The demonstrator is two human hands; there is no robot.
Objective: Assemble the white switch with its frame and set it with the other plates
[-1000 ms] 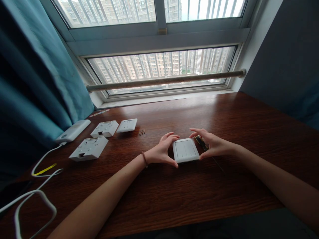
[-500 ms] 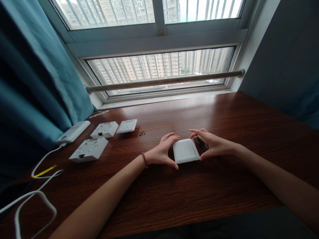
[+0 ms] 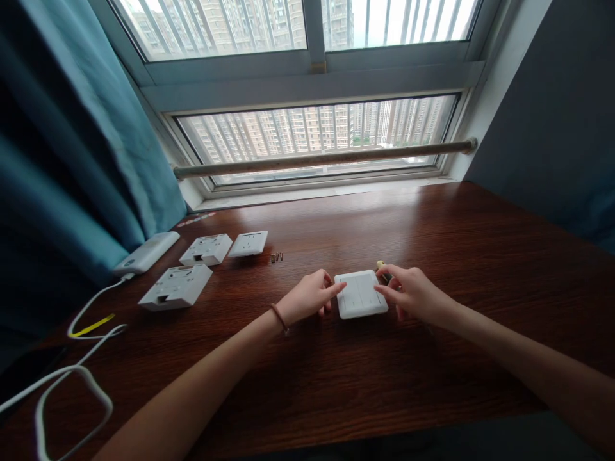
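Observation:
A white square wall switch [image 3: 358,296] with several rocker strips lies face up on the table between my hands. My left hand [image 3: 313,296] is closed at its left edge, thumb on the face and the other fingers curled down beside it. At the opposite edge my right hand [image 3: 408,291] is closed too, with its thumb on the face and fingers bent at the side. How far the fingertips reach under the switch is hidden. Behind my right hand, a screwdriver [image 3: 380,264] with a yellow and black handle is mostly covered.
To the left stand two white mounting boxes [image 3: 179,286] and a white socket panel [image 3: 248,243]. Several small screws [image 3: 276,257] lie near the panel. Further left are a white device [image 3: 148,253] with a looping white cable [image 3: 96,346]. A window with a rail [image 3: 327,157] borders the table's back.
Both hands have gone from spread fingers around the switch to closed at its edges, thumbs now on its face. The view has shifted slightly.

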